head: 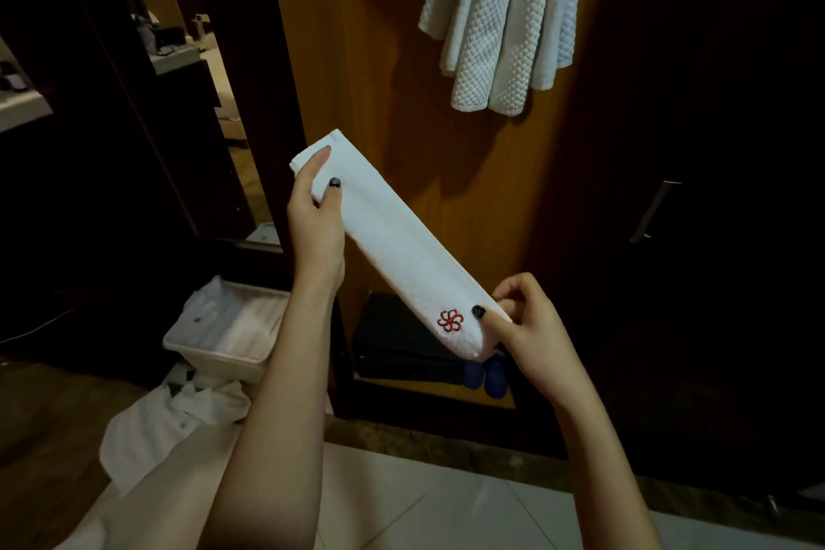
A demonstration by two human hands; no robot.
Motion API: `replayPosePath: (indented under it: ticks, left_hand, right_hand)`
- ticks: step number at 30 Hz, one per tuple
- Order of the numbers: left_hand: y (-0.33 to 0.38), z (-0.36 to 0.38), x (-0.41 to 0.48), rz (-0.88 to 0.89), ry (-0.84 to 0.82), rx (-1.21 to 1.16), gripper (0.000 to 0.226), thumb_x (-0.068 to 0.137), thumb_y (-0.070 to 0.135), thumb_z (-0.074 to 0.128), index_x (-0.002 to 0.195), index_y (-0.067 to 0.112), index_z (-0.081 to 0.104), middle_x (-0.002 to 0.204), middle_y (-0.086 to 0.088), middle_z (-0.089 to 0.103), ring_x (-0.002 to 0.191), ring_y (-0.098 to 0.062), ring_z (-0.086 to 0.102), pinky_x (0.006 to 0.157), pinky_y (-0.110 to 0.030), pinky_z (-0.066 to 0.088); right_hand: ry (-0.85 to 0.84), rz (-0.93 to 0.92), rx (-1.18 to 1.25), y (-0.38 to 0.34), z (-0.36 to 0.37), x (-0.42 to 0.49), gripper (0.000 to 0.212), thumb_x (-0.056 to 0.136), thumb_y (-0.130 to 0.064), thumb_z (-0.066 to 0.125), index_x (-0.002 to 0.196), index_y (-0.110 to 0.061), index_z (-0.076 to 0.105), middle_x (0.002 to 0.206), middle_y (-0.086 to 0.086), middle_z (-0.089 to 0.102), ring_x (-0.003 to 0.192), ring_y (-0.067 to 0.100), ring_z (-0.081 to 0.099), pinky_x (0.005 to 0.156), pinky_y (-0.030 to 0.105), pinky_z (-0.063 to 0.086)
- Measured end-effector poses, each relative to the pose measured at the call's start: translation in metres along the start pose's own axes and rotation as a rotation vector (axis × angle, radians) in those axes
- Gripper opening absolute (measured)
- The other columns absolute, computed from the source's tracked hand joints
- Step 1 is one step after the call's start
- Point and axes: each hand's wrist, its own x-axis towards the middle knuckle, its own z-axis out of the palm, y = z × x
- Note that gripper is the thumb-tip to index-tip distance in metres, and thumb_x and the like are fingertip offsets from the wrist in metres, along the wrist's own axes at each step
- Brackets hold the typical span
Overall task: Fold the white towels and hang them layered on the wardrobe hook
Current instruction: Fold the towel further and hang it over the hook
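Note:
A white towel, folded into a long narrow strip with a red embroidered flower near its lower end, stretches diagonally in front of the wooden wardrobe panel. My left hand pinches its upper left end, thumb on top. My right hand pinches the lower right end beside the flower. Above, quilted white towels hang against the panel from the top of the frame; the hook itself is out of view.
A white plastic bin with white linen stands on the floor at lower left, with crumpled white cloth before it. A dark case and blue slippers sit in the wardrobe's base. A dark door with a metal handle is at right.

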Motion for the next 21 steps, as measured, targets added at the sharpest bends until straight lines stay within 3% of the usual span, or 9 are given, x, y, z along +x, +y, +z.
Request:
replayPosePath:
  ticks: [2, 5, 8, 10, 12, 16, 21]
  left_hand:
    - [0.005, 0.0, 0.002, -0.026, -0.033, -0.078, 0.039, 0.099, 0.003, 0.046, 0.117, 0.034, 0.06, 0.129, 0.0, 0.055, 0.109, -0.012, 0.061, 0.075, -0.018, 0.052]
    - [0.011, -0.001, 0.004, -0.07, -0.091, -0.205, 0.039, 0.097, -0.002, 0.048, 0.119, 0.028, 0.062, 0.128, -0.004, 0.059, 0.11, -0.016, 0.063, 0.081, -0.025, 0.054]
    - [0.014, -0.001, 0.004, -0.095, -0.134, -0.271, 0.042, 0.096, -0.005, 0.048, 0.127, 0.019, 0.06, 0.13, -0.007, 0.06, 0.115, -0.02, 0.063, 0.09, -0.033, 0.055]
    - [0.013, -0.001, 0.004, -0.106, -0.139, -0.293, 0.043, 0.095, -0.006, 0.048, 0.131, 0.015, 0.059, 0.132, -0.007, 0.059, 0.117, -0.021, 0.062, 0.095, -0.037, 0.054]
    - [0.012, -0.002, 0.004, -0.118, -0.134, -0.314, 0.043, 0.095, -0.006, 0.049, 0.133, 0.014, 0.058, 0.133, -0.008, 0.059, 0.119, -0.022, 0.061, 0.098, -0.04, 0.052]
    - [0.007, -0.006, 0.006, -0.129, -0.102, -0.315, 0.042, 0.095, -0.005, 0.051, 0.13, 0.016, 0.06, 0.133, -0.008, 0.058, 0.119, -0.023, 0.06, 0.096, -0.04, 0.053]
    - [-0.008, -0.008, 0.006, -0.082, -0.055, -0.271, 0.039, 0.097, -0.001, 0.05, 0.129, 0.019, 0.058, 0.134, -0.006, 0.054, 0.119, -0.02, 0.059, 0.09, -0.029, 0.054]
  right_hand:
    - [-0.12, 0.082, 0.135, 0.001, -0.004, 0.002, 0.021, 0.089, -0.008, 0.07, 0.107, -0.015, 0.062, 0.08, 0.015, 0.069, 0.07, 0.016, 0.068, 0.06, 0.022, 0.052]
    - [-0.228, 0.071, 0.251, 0.006, -0.008, 0.002, 0.007, 0.089, -0.009, 0.068, 0.087, -0.004, 0.073, 0.087, 0.01, 0.072, 0.078, 0.015, 0.067, 0.069, 0.023, 0.05]
    - [-0.239, 0.067, 0.362, 0.01, -0.003, 0.005, 0.016, 0.091, 0.002, 0.058, 0.088, 0.013, 0.068, 0.112, 0.001, 0.07, 0.101, 0.016, 0.066, 0.08, 0.026, 0.052]
    - [-0.281, 0.098, 0.462, 0.013, 0.001, 0.007, 0.019, 0.092, 0.001, 0.054, 0.094, 0.018, 0.062, 0.111, 0.007, 0.071, 0.097, 0.026, 0.066, 0.075, 0.032, 0.052]
    - [-0.319, 0.141, 0.503, 0.013, 0.003, 0.008, 0.023, 0.088, -0.011, 0.059, 0.092, 0.011, 0.059, 0.094, 0.014, 0.067, 0.083, 0.03, 0.062, 0.064, 0.03, 0.05]
    - [-0.323, 0.145, 0.399, 0.018, 0.004, 0.01, 0.018, 0.089, -0.023, 0.059, 0.087, -0.004, 0.06, 0.086, 0.007, 0.068, 0.079, 0.017, 0.064, 0.064, 0.021, 0.047]
    - [-0.077, 0.038, 0.222, 0.023, -0.001, 0.016, 0.01, 0.099, -0.014, 0.056, 0.088, -0.013, 0.057, 0.08, -0.003, 0.066, 0.066, 0.004, 0.063, 0.052, 0.014, 0.043]
